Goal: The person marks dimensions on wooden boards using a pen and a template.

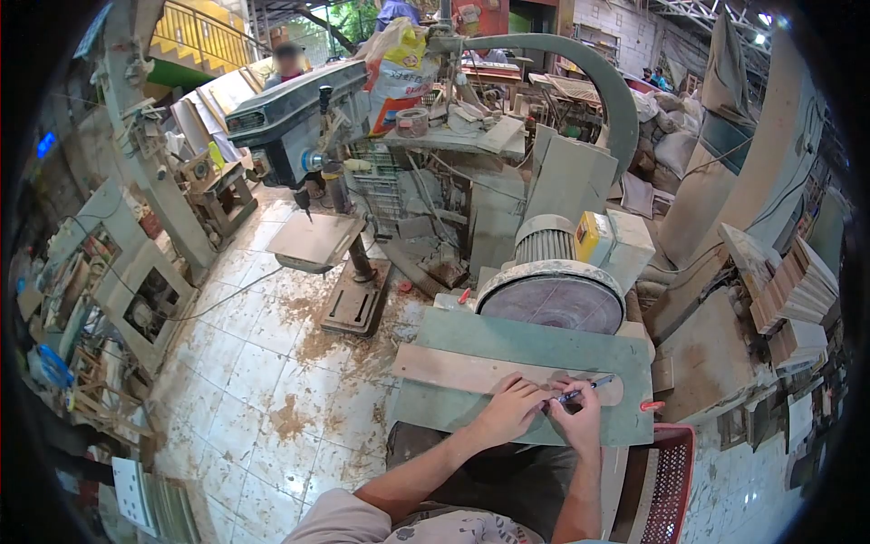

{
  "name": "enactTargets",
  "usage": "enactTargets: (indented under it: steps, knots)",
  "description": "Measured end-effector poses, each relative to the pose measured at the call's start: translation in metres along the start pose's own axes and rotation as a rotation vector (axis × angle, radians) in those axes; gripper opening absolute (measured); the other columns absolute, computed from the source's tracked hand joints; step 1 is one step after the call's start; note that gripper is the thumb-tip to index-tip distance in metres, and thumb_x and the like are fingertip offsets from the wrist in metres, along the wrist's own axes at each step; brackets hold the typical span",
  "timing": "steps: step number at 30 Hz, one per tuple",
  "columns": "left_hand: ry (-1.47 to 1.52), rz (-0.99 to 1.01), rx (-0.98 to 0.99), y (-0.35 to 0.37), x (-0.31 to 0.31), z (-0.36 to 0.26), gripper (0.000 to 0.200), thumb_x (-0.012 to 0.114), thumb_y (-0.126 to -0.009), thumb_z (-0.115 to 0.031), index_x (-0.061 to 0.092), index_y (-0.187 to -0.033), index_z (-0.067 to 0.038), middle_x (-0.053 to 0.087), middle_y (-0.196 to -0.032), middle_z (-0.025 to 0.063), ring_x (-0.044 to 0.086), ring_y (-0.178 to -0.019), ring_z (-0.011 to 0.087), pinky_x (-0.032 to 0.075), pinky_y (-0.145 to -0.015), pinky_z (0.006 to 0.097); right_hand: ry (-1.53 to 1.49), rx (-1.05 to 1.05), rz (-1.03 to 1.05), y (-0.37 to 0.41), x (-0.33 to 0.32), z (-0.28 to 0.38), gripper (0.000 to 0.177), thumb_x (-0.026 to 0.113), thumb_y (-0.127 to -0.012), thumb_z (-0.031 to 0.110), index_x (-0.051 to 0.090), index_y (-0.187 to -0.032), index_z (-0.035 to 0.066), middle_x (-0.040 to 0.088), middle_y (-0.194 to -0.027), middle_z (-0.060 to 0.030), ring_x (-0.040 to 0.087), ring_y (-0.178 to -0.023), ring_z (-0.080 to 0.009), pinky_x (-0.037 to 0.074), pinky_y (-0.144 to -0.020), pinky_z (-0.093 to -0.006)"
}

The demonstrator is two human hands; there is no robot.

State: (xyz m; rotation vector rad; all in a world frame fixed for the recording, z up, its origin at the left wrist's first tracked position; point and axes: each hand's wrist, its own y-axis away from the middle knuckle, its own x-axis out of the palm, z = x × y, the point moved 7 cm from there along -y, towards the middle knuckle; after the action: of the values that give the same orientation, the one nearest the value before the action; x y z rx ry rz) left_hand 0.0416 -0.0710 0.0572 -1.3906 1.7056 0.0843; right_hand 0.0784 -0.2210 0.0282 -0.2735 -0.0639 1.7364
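Observation:
A long, thin wooden board [453, 369] with a rounded right end lies across a green work board [535, 337] in front of me. My right hand [577, 419] is closed around a dark pen [578, 393], which slants up to the right over the wooden board. My left hand [518, 405] rests on the wooden board just left of my right hand. Its fingers are bent, and their tips meet the pen's left end. Whatever lies between those fingertips is hidden. The two hands nearly touch.
A disc sander [553, 297] stands right behind the green work board. At the left is a drill press [299, 109] with a small table [313, 240]. A red plastic crate [672, 480] sits by my right side. Sawdust [290, 419] litters the tiled floor. A person [288, 65] is in the background.

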Motion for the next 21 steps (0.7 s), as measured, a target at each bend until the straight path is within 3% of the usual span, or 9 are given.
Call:
enactTargets:
  steps: [21]
  knots:
    - [-0.044,-0.051,0.034,0.001,0.0,0.0,0.033,0.063,-0.08,-0.005,0.058,-0.113,-0.006,0.062,-0.108,0.0112,0.056,-0.109,0.0279,0.033,-0.107,0.0449,0.043,-0.026,-0.037,-0.001,0.0,0.011,0.036,0.079,-0.073,0.005,0.052,-0.097,0.002,0.059,-0.118,-0.0195,0.062,-0.109,-0.0239,0.051,-0.088,-0.0345]
